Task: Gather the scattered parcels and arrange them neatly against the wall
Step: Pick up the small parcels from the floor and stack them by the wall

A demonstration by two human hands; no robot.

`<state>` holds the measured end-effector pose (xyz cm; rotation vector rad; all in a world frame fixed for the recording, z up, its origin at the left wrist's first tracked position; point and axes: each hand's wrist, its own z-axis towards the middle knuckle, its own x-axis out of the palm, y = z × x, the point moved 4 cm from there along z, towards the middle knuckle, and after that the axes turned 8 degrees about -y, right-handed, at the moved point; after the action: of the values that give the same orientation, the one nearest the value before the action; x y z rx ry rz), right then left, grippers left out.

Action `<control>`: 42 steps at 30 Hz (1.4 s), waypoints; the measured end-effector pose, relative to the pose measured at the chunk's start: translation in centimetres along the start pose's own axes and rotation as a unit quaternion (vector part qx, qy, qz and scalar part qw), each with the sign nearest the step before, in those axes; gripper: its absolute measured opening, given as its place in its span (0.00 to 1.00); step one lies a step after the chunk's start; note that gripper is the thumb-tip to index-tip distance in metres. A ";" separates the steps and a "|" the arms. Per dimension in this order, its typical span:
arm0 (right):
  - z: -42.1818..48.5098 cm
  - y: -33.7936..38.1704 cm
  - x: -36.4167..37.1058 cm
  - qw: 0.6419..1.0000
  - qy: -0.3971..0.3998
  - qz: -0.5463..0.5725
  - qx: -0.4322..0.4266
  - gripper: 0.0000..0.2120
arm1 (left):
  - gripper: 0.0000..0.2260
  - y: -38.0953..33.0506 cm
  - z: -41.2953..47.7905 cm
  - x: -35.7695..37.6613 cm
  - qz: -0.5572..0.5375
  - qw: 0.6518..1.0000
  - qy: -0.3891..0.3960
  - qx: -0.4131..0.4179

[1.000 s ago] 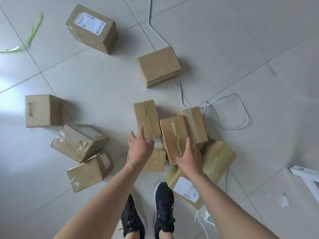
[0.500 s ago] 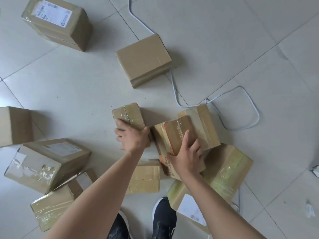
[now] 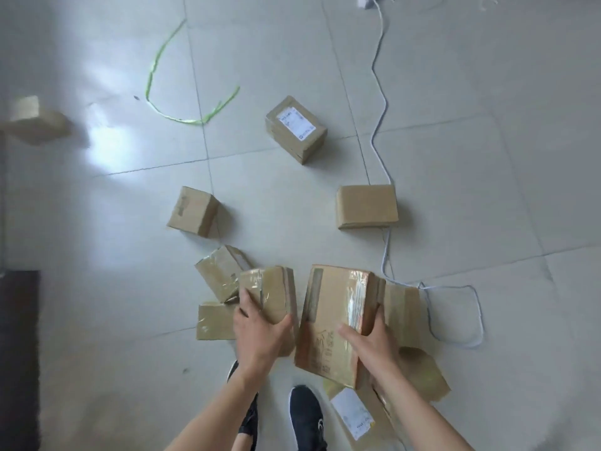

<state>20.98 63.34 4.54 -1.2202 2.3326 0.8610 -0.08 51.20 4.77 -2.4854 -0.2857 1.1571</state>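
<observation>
Overhead: a person stands on a tiled floor (image 3: 455,196) among scattered cardboard parcels, a parcel in each bare hand.
Left hand: the left hand (image 3: 260,333) is clamped on a small taped parcel (image 3: 270,294), thumb on one side, fingers over the near edge.
Right hand: the right hand (image 3: 367,340) grips a larger flat parcel (image 3: 335,320) by its right edge, thumb lying across the top face.
Key relation: both held parcels sit side by side, just apart, their long axes running away from the body; each lies directly ahead of the hand that holds it.
Loose parcels: a labelled parcel (image 3: 296,128), a plain parcel (image 3: 367,206) and a small cube-like parcel (image 3: 193,211) lie well apart further out; a tape-wrapped parcel (image 3: 221,275) and another parcel (image 3: 214,322) lie just left of the left hand; more are partly hidden under the right arm.
Far left: a blurred parcel (image 3: 32,122) lies by the frame edge.
Clutter: a white cable (image 3: 379,102) snakes past the plain parcel; a green strap (image 3: 156,60) curls on the tiles.
Wall: not clearly in view, so its direction cannot be told.
Progress: early, judging by how many parcels lie loose.
</observation>
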 end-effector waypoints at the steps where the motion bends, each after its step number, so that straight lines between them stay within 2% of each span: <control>1: -1.5 2.0 0.2 0.999 0.036 -0.020 -0.024 0.52 | 0.51 1.0 -1.0 -2.7 -0.021 0.999 -0.018 -0.020; 4: -5.6 7.0 1.8 0.985 0.118 -0.087 -0.093 0.50 | 0.52 5.3 -3.8 -9.5 -0.072 0.990 -0.075 -0.096; 8: -11.6 11.2 6.2 0.953 0.163 -0.184 -0.176 0.58 | 0.54 12.6 -8.3 -15.9 -0.120 0.968 -0.139 -0.171; 12: -18.9 12.0 12.9 0.910 0.212 -0.260 -0.245 0.63 | 0.54 20.6 -14.1 -20.0 -0.115 0.948 -0.198 -0.221; 16: -27.2 9.6 19.9 0.854 0.268 -0.318 -0.314 0.65 | 0.54 28.9 -20.3 -22.4 -0.151 0.916 -0.237 -0.287; 20: -35.0 4.0 25.0 0.790 0.333 -0.372 -0.356 0.66 | 0.55 36.5 -28.4 -22.3 -0.228 0.864 -0.265 -0.362; 25: -43.0 -7.0 27.3 0.742 0.391 -0.406 -0.363 0.58 | 0.52 46.2 -41.2 -18.1 -0.291 0.801 -0.289 -0.435; 30: -49.2 -19.1 27.3 0.723 0.423 -0.430 -0.338 0.47 | 0.48 54.6 -53.5 -12.3 -0.376 0.739 -0.281 -0.482; 33: -52.4 -25.7 27.4 0.729 0.418 -0.447 -0.306 0.48 | 0.47 59.2 -60.6 -9.9 -0.441 0.693 -0.307 -0.481; 38: -57.6 -32.6 29.9 0.694 0.443 -0.496 -0.276 0.48 | 0.38 66.6 -68.0 -7.3 -0.549 0.587 -0.346 -0.484; 42: -60.7 -35.4 35.4 0.668 0.449 -0.526 -0.276 0.47 | 0.40 72.0 -69.2 -6.4 -0.587 0.552 -0.328 -0.494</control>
<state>28.17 -13.94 17.29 -3.3191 1.1769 0.5133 50.58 -33.85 19.41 -1.3245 -2.8741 1.2102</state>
